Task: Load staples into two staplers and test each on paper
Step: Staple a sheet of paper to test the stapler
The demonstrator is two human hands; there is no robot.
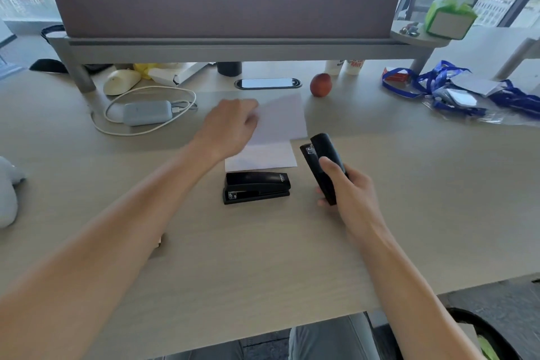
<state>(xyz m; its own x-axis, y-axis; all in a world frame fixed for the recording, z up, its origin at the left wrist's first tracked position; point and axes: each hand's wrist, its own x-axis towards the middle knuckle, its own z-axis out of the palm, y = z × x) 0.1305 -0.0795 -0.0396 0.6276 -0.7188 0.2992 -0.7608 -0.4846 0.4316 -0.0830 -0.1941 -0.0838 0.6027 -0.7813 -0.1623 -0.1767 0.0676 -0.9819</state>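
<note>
Right hand (340,184) curls its fingers and thumb around a black stapler (323,164), holding it clear of the tabletop (263,257) with its mouth tilted up and away, toward the paper. Left hand (230,128) reaches forward and grips the near edge of a white sheet of paper (280,123), lifting it off a second sheet (263,158) that lies flat underneath; its fingertips are hidden behind the knuckles, so how tightly it pinches cannot be told. The pairing reads as a test about to happen: paper brought to the raised stapler. A second black stapler (256,187) sits closed on the tabletop, just in front of the flat sheet and between the two forearms, within easy reach for its own turn.
</note>
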